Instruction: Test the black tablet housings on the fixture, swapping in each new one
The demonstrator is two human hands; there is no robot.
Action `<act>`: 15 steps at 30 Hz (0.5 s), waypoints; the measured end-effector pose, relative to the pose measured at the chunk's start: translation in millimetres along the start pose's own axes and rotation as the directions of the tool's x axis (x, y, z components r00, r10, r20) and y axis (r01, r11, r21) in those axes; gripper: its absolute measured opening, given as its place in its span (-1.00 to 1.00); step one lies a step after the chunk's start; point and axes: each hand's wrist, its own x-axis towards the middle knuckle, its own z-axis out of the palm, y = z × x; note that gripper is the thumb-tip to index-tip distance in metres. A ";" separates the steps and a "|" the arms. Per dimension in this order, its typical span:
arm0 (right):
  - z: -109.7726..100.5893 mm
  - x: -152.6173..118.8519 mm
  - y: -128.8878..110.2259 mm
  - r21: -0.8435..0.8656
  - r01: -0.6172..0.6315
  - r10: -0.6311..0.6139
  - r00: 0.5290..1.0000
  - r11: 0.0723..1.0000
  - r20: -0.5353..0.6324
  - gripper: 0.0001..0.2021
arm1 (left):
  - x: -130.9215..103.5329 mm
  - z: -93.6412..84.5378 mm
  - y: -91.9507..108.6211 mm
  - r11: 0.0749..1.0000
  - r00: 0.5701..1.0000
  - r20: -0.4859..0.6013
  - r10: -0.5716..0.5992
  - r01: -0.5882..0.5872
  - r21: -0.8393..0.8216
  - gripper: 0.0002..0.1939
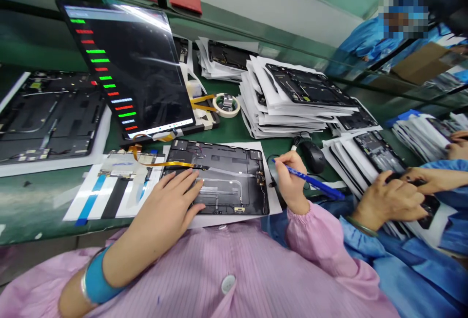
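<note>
A black device chassis (226,167) lies on white paper in front of me. My left hand (175,198) rests flat on its left part, fingers spread. An orange flex cable (171,164) runs just above those fingers, from a circuit board (119,165) at the left onto the chassis. My right hand (293,179) is closed round a blue pen (321,187), beside the chassis's right edge. Behind the chassis stands a lit screen (135,74) with green and red lines of text.
Paper-interleaved chassis stacks (285,113) stand behind, near a tape roll (226,105) and a black mouse (312,156). Another chassis (51,118) lies at the left. A co-worker's hands (391,198) are close at my right; another person (383,30) is farther back.
</note>
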 end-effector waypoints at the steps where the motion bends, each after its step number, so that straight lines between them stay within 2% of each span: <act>1: -0.8 6.0 -9.7 -0.079 0.069 -0.067 0.997 0.994 0.026 -0.89 | 6.6 -5.3 -1.1 1.000 1.000 0.001 0.001 -0.001 0.024 -0.62; 3: 5.0 23.4 -28.9 -0.281 0.206 -0.162 0.972 0.937 0.172 -0.95 | 23.9 -15.2 -5.0 0.996 0.999 0.035 -0.026 0.023 0.090 -0.67; 5: 20.7 45.8 -43.4 -0.448 0.284 -0.142 0.935 0.847 0.325 -0.95 | 43.6 -21.4 -10.8 0.987 0.992 0.105 -0.064 0.048 0.150 -0.72; 7: 42.2 68.2 -50.5 -0.534 0.309 -0.106 0.920 0.787 0.377 -0.94 | 61.0 -22.8 -17.6 0.986 0.978 0.187 -0.097 0.069 0.154 -0.76; 11: 77.5 93.7 -47.9 -0.511 0.326 -0.131 0.916 0.796 0.379 -0.95 | 78.4 -18.3 -31.7 0.980 0.939 0.291 -0.182 0.199 -0.029 -0.84; 15: 86.6 86.7 -39.1 -0.397 0.369 -0.209 0.897 0.841 0.391 -0.86 | 77.9 -16.6 -43.9 0.913 0.929 0.312 -0.199 0.292 -0.285 -0.90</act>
